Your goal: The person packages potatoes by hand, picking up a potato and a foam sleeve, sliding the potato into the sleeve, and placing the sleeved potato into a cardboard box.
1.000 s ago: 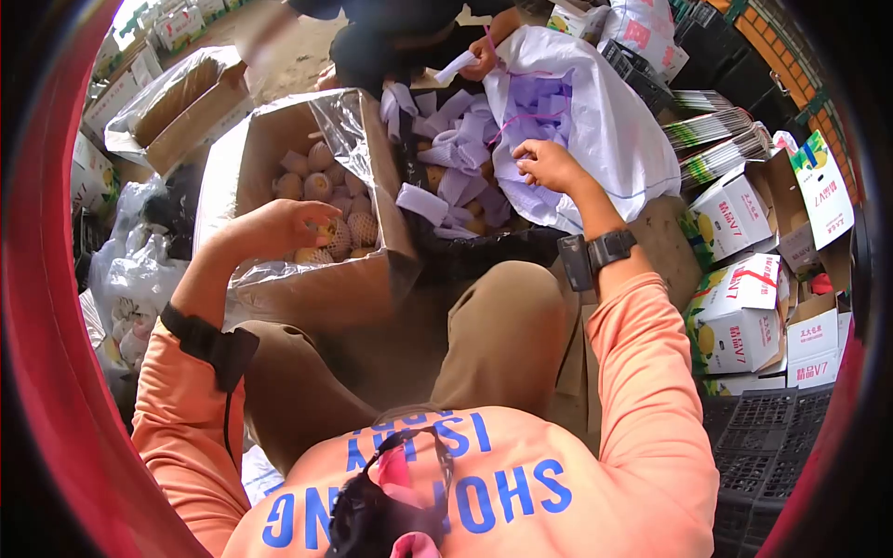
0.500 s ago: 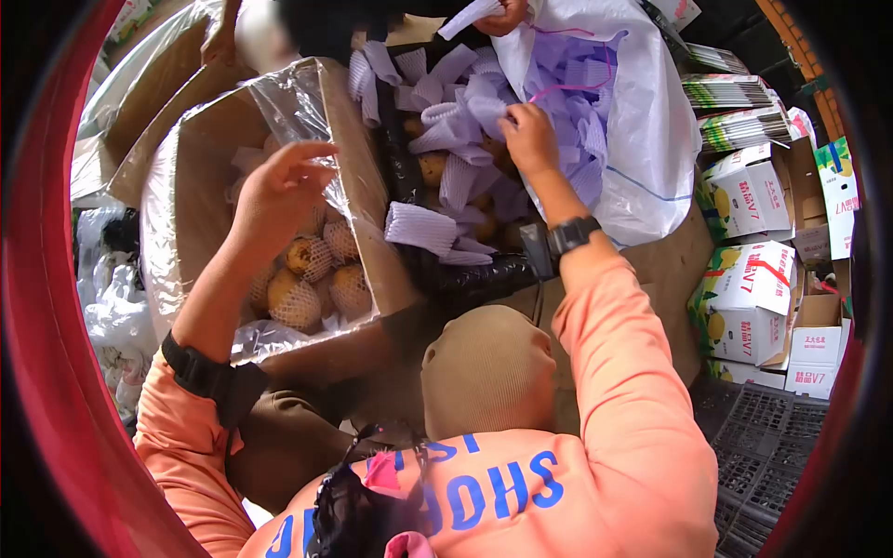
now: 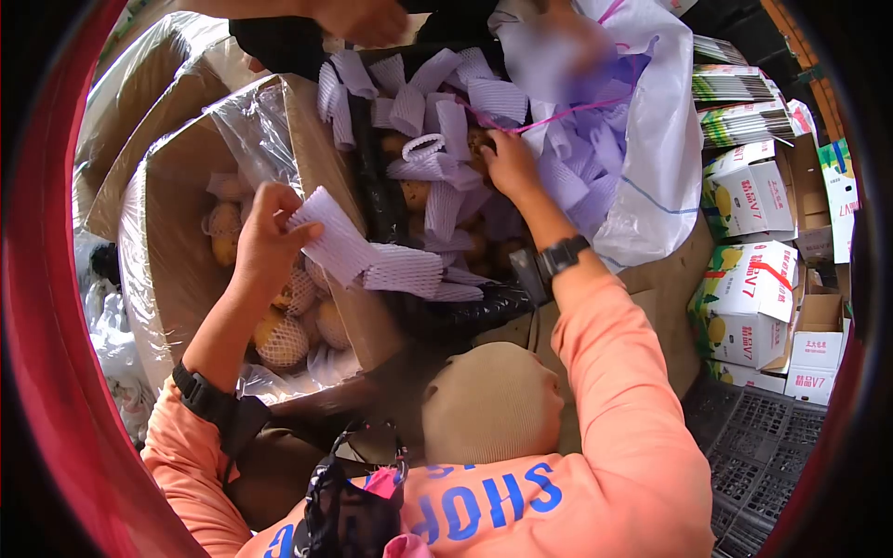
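My left hand (image 3: 270,237) pinches one end of a white foam net sleeve (image 3: 333,234) above the edge of a plastic-lined cardboard box (image 3: 326,163). Inside that box lie several yellowish fruits (image 3: 281,339) in foam nets. My right hand (image 3: 513,166) reaches among loose foam sleeves (image 3: 451,126) and bare fruits (image 3: 415,193) in the black-edged container; its fingertips are closed at a brownish fruit (image 3: 479,144), and the grip is partly hidden. Another foam sleeve (image 3: 405,270) lies just beyond the held one.
A white sack (image 3: 656,177) of foam sleeves stands right of the container. Co-workers' hands (image 3: 363,20) show at the top. Printed cartons (image 3: 749,298) and black crates (image 3: 753,446) are at the right. A pink string (image 3: 577,110) crosses the sack's mouth.
My left hand, empty before, now grips a foam sleeve and has moved lower. My right hand has shifted left and down from the sack's edge. The co-workers' hands have also moved.
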A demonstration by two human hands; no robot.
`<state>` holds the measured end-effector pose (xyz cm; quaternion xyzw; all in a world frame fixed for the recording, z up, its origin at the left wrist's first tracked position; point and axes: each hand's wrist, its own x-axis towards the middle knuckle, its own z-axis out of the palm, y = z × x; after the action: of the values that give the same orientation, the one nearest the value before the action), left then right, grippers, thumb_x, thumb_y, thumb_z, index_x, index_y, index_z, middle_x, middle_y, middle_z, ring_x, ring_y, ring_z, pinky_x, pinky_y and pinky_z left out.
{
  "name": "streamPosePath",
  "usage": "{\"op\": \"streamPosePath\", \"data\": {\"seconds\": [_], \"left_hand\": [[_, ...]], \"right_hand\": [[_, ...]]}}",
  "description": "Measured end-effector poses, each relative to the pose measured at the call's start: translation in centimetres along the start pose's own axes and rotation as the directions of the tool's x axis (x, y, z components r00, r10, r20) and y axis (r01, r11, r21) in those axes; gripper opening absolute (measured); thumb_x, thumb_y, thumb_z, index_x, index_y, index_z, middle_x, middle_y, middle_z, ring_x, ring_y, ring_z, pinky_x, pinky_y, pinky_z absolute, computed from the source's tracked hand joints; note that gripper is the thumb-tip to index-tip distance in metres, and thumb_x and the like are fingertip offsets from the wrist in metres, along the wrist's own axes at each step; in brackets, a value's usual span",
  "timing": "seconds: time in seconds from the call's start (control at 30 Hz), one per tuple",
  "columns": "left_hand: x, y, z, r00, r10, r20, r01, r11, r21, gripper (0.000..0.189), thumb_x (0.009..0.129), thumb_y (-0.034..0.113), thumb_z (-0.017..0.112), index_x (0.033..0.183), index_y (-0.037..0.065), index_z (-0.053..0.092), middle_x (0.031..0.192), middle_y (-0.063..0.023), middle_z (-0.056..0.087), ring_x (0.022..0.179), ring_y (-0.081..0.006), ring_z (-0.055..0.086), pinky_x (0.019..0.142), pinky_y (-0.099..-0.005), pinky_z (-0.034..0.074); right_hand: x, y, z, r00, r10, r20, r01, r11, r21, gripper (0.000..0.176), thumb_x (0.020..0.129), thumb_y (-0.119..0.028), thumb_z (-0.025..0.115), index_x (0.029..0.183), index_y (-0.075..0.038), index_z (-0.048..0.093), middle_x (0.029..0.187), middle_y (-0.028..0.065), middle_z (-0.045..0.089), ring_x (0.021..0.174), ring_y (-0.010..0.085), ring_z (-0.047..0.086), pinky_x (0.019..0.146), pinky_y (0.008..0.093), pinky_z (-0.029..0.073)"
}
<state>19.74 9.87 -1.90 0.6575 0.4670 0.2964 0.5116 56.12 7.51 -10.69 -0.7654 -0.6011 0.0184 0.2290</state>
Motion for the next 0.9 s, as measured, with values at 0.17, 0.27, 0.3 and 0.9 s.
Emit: {"op": "streamPosePath", "data": {"seconds": [0.17,0.27,0.3,0.9], "left_hand": [[-0.7,0.9,-0.7,0.976,0.217,0.016,-0.207,0.904,0.375,0.030,0.068,0.000,0.073,0.085,0.005,0.049,0.090,-0.0053,0.050,0.080,-0.0178,0.054,0.069,-0.0304,0.044],[-1.1,3.1,-0.4,0.806,0.590,0.053,-0.453,0.557,0.696,0.028,0.060,0.008,0.075,0.072,0.004,0.050,0.083,-0.0113,0.049,0.082,-0.0315,0.050,0.071,-0.0400,0.041],[-1.2,3.1,-0.1,0.846,0.529,0.069,-0.416,0.573,0.706,0.025,0.060,0.006,0.072,0.070,0.006,0.049,0.079,-0.0114,0.050,0.081,-0.0324,0.050,0.074,-0.0414,0.040],[-6.4,12.5,-0.2,0.860,0.508,0.050,-0.453,0.805,-0.384,0.084,0.069,0.015,0.080,0.137,0.013,0.030,0.131,-0.0121,0.037,0.126,-0.0234,0.035,0.102,-0.0334,0.033]], "right_hand": [[3.1,-0.8,0.4,0.957,-0.056,0.284,0.017,0.990,0.138,0.038,0.077,-0.020,0.060,0.110,-0.001,0.055,0.112,0.0233,0.055,0.107,0.0365,0.051,0.091,0.0424,0.041],[1.0,0.2,1.1,0.980,-0.062,0.188,0.067,0.997,-0.023,0.046,0.069,-0.008,0.057,0.113,0.004,0.052,0.127,0.0288,0.041,0.116,0.0415,0.042,0.099,0.0404,0.037],[-0.2,-1.5,-0.5,0.905,0.043,0.423,0.069,0.967,-0.245,0.049,0.070,-0.004,0.056,0.117,0.009,0.046,0.130,0.0301,0.035,0.120,0.0444,0.037,0.102,0.0413,0.033],[-5.9,-23.3,-17.9,0.962,-0.153,0.227,-0.167,0.329,0.929,0.065,0.074,-0.041,0.074,0.114,-0.001,0.043,0.106,0.0105,0.052,0.093,0.0165,0.056,0.072,0.0276,0.052]]}}
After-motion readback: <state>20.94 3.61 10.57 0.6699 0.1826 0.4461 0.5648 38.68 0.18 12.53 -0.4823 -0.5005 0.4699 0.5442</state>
